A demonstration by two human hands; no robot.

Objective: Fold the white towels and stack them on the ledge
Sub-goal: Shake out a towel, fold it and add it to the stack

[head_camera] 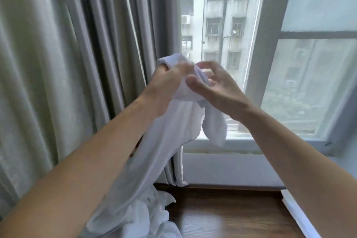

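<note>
Both hands are raised before the window — the left hand (166, 85) grips a bunched white towel (154, 141) that trails down to the wooden ledge (222, 214), the right hand (216, 87) loosely spread beside it — apparently hunting a corner, so next comes spreading it.

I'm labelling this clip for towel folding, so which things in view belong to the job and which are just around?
Part of the job:
- white towel, held up
- left hand, gripping its top
- right hand, fingers at the same edge
- heap of white cloth below
- wooden ledge

Just around:
- grey curtain
- window
- white item at the right edge, unclear
</note>
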